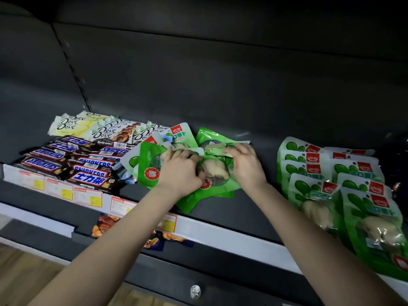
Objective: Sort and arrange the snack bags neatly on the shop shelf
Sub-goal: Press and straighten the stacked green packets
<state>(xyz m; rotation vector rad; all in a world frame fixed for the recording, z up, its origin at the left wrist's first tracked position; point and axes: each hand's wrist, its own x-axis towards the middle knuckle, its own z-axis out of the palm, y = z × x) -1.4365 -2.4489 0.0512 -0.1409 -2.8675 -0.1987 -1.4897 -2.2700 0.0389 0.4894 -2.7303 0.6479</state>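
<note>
Green snack bags (150,164) lie heaped near the front edge of the shelf (231,208); left grip (182,171) and right grip (245,165) each pinch them.

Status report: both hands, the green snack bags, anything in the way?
Left hand and right hand both grip the loose green bags, mid-shelf. Sorted green bags lie in rows to the right, apart. Snickers bars crowd the pile's left edge.

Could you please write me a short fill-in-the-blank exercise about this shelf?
The left hand and right hand hold bags in the middle pile, coloured mostly ____.
The Snickers bars lie to the pile's ____.
The Dove bars lie ____ the Snickers bars, farther from the camera.
The tidy rows of bags lie to the pile's ____.
Missing words: green; left; behind; right.
</note>
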